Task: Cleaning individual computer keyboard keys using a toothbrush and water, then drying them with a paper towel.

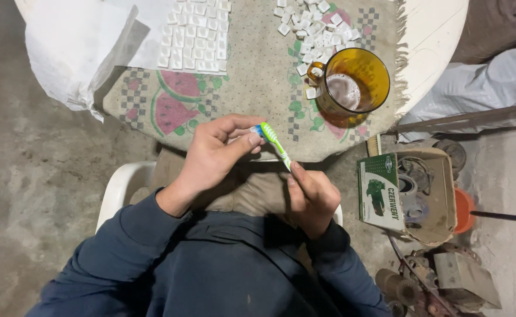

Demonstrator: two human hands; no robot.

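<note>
My right hand (312,198) grips the handle of a green and white toothbrush (276,145), which slants up to the left. At the brush head, my left hand (214,155) pinches a small white piece between thumb and fingers; the piece is mostly hidden. Both hands hover over my lap, just in front of the table edge. An amber glass mug (352,88) with pale liquid stands on the table beyond the brush. A loose heap of small white square pieces (314,32) lies behind the mug. More white pieces (196,38) are laid out in neat rows at the left.
A round table carries a watermelon-patterned cloth (252,88). A white bag (79,50) lies at its left. I sit on a white plastic chair (120,188). At the right, on the concrete floor, stand an open cardboard box (431,196) with tape rolls and several metal parts (446,276).
</note>
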